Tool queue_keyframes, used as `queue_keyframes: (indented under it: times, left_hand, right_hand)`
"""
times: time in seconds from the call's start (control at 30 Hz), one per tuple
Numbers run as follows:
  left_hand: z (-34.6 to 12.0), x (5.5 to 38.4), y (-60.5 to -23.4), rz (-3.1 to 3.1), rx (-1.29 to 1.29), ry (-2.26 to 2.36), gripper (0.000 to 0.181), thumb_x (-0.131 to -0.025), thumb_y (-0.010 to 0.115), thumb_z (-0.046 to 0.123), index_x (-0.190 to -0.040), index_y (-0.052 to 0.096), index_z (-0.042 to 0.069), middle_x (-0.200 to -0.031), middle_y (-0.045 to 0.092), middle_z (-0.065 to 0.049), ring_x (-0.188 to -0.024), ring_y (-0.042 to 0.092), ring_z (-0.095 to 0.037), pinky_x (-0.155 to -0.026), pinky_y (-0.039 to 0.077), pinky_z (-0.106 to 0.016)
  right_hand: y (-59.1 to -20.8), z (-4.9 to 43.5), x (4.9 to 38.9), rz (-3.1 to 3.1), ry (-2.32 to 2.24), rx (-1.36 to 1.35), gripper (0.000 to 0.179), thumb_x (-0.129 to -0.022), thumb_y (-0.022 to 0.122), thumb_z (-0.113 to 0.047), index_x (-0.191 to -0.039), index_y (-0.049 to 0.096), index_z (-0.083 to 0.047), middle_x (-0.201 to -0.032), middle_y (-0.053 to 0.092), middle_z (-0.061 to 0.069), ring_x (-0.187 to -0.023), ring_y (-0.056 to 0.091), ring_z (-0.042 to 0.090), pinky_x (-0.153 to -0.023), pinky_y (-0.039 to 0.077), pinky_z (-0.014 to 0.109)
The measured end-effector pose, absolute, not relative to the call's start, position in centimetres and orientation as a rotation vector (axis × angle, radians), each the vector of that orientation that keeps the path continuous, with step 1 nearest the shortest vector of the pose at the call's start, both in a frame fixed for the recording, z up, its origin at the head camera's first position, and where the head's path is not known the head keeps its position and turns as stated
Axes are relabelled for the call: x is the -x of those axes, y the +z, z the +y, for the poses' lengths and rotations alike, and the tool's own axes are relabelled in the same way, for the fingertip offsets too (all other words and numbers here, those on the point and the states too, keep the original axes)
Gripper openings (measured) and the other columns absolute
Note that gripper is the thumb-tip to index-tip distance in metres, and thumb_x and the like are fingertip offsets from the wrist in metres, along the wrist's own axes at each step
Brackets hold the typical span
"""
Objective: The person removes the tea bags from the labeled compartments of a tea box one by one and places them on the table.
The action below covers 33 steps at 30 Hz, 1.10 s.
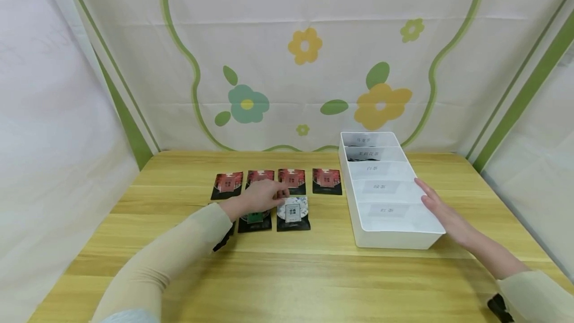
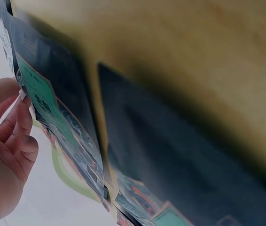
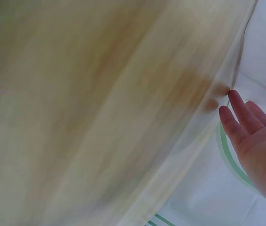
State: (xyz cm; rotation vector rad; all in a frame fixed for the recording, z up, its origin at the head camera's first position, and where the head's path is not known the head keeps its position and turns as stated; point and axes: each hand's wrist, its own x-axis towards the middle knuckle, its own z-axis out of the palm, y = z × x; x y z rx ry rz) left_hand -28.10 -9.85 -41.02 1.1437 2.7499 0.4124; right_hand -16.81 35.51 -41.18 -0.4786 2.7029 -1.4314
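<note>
My left hand (image 1: 264, 196) reaches over two rows of flat packets. Its thumb and forefinger pinch the upper left corner of a white-patterned packet (image 1: 293, 213) with a black lower edge. Under the wrist lies a green-labelled packet (image 1: 254, 219), seen large in the left wrist view as a dark packet (image 2: 43, 101). Another dark packet (image 2: 170, 155) lies beside it, mostly hidden by my sleeve in the head view. My right hand (image 1: 448, 216) has its fingers extended, fingertips at the right side of a white divided box (image 1: 392, 240).
Several red-and-black packets (image 1: 327, 181) form the back row on the wooden table (image 1: 287, 283). Labelled dividers split the box; dark contents (image 1: 365, 159) show in a rear compartment. A flowered white curtain (image 1: 278, 74) hangs behind, with white cloth at both sides.
</note>
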Motion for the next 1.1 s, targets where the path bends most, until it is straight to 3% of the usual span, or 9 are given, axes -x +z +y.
queue_keyframes:
  times: [0.6,0.8,1.1]
  left_hand:
    - [-10.0,28.1,-40.5,2.841,-1.186,0.378,0.004,-0.094,0.067,0.022,-0.097,0.068,0.021,-0.091,0.064,0.007,-0.065,0.054,-0.004,-0.059,0.047,-0.027]
    - [-9.7,28.1,-39.4,2.838,-1.169,0.494,0.010,-0.095,0.066,0.023,-0.103,0.069,0.018,-0.099,0.065,0.005,-0.064,0.053,-0.004,-0.059,0.045,-0.029]
    - [-7.0,27.9,-37.3,2.735,-1.237,0.789,0.016,-0.099,0.059,0.025,-0.108,0.069,0.016,-0.090,0.065,0.006,-0.070,0.056,-0.004,-0.063,0.048,-0.027]
  right_hand:
    - [-41.1,35.3,16.7,2.714,-1.422,0.483,0.054,-0.107,0.020,-0.027,-0.157,0.003,-0.015,-0.157,-0.003,0.027,-0.134,0.000,0.062,-0.088,0.003,0.083]
    - [-41.2,35.4,16.7,2.706,-1.433,0.484,0.054,-0.107,0.021,-0.026,-0.157,0.003,-0.015,-0.157,-0.003,0.027,-0.134,-0.001,0.062,-0.088,0.003,0.083]
    - [-41.2,35.5,16.7,2.710,-1.419,0.481,0.054,-0.108,0.021,-0.027,-0.158,0.003,-0.016,-0.157,-0.004,0.026,-0.134,-0.001,0.062,-0.088,0.003,0.083]
